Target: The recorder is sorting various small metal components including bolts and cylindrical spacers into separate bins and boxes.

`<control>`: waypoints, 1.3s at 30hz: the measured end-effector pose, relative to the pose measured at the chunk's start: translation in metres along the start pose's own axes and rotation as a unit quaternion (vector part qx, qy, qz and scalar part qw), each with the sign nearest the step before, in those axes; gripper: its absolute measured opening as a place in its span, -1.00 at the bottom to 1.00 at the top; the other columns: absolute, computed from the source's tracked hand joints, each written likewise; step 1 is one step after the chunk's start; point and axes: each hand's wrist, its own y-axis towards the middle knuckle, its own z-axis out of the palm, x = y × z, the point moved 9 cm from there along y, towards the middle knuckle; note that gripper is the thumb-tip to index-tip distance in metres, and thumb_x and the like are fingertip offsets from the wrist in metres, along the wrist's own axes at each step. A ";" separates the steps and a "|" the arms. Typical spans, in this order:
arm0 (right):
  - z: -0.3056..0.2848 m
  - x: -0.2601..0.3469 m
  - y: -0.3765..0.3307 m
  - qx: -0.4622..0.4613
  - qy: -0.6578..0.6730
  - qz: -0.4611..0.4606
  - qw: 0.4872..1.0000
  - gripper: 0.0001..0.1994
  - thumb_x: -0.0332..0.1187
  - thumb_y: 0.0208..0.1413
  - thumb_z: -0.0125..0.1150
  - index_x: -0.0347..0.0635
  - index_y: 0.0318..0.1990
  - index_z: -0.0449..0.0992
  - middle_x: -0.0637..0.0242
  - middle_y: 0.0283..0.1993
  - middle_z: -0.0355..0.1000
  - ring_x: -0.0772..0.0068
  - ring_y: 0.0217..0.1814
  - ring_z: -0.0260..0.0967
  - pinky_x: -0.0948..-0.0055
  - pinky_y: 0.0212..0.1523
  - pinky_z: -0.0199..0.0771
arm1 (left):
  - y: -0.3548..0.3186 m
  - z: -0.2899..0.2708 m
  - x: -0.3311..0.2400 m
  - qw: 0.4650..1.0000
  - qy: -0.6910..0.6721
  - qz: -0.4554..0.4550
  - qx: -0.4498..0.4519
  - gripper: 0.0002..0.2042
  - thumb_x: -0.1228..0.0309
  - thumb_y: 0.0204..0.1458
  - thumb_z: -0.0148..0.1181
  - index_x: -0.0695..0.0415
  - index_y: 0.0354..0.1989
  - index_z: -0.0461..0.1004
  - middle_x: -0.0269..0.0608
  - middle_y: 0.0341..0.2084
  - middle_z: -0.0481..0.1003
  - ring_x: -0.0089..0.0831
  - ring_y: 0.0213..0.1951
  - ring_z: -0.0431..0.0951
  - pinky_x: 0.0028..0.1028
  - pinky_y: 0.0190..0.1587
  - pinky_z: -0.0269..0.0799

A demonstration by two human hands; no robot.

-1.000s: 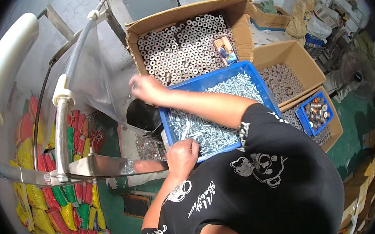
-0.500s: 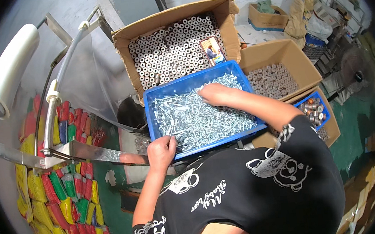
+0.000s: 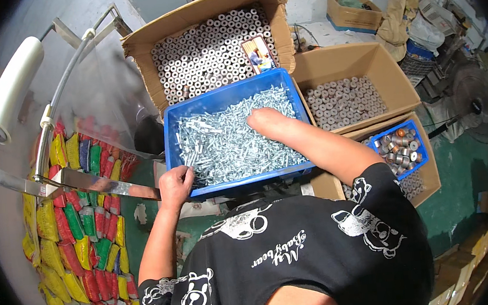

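Observation:
A blue plastic tray (image 3: pixel 241 187) full of loose, shiny metal screws (image 3: pixel 232 148) lies in front of me. My right hand (image 3: pixel 268 121) reaches into the screws right of the middle; its fingers are curled down, and whatever they hold is hidden. At the tray's near left corner my left hand (image 3: pixel 176 185) is closed, thumb uppermost, against the rim. A few screws stick up beside that thumb, but I cannot make out what its fingers grip.
Behind the tray, a cardboard box (image 3: pixel 137 57) contains rows of ring-ended metal cylinders and a phone (image 3: pixel 257 55) showing a picture. Two more boxes of metal parts stand right, one bearing a small blue basket (image 3: pixel 421 166). A metal frame with a white roller (image 3: pixel 13 85) and colourful packets (image 3: pixel 84 248) are left.
The view has shifted, so the tray appears farther left and higher. Within the tray, my right hand has moved slightly right and nearer. My left hand stays at the corner.

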 end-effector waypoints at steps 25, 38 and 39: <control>-0.019 0.008 -0.029 -0.052 -0.042 0.029 0.997 -0.89 -0.44 0.07 0.15 -0.33 -0.34 0.48 -0.08 -0.36 0.47 -0.15 -0.20 0.45 0.05 -0.12 0.46 | -0.008 -0.012 0.006 0.995 -0.077 0.034 -0.048 -0.73 0.34 0.04 0.21 0.22 -0.63 0.44 0.05 -0.64 0.43 0.03 -0.51 0.50 -0.09 -0.43 0.37; -0.007 -0.054 0.009 -0.108 0.730 0.309 0.600 -0.78 -0.34 0.27 0.14 -0.29 -0.06 0.51 0.35 -0.38 0.48 0.63 -0.62 0.18 0.66 -0.73 0.03 | -0.008 -0.010 0.015 0.988 -0.142 0.046 -0.046 -0.74 0.35 0.03 0.19 0.21 -0.65 0.46 0.05 -0.66 0.46 0.02 -0.52 0.52 -0.06 -0.41 0.41; -0.005 -0.046 0.028 -0.086 0.679 0.300 0.665 -0.78 -0.31 0.26 0.15 -0.30 -0.10 0.53 0.33 -0.38 0.49 0.61 -0.61 0.20 0.63 -0.70 0.11 | -0.008 -0.009 0.015 0.987 -0.145 0.048 -0.046 -0.74 0.35 0.03 0.19 0.21 -0.65 0.46 0.05 -0.66 0.46 0.02 -0.52 0.52 -0.06 -0.41 0.41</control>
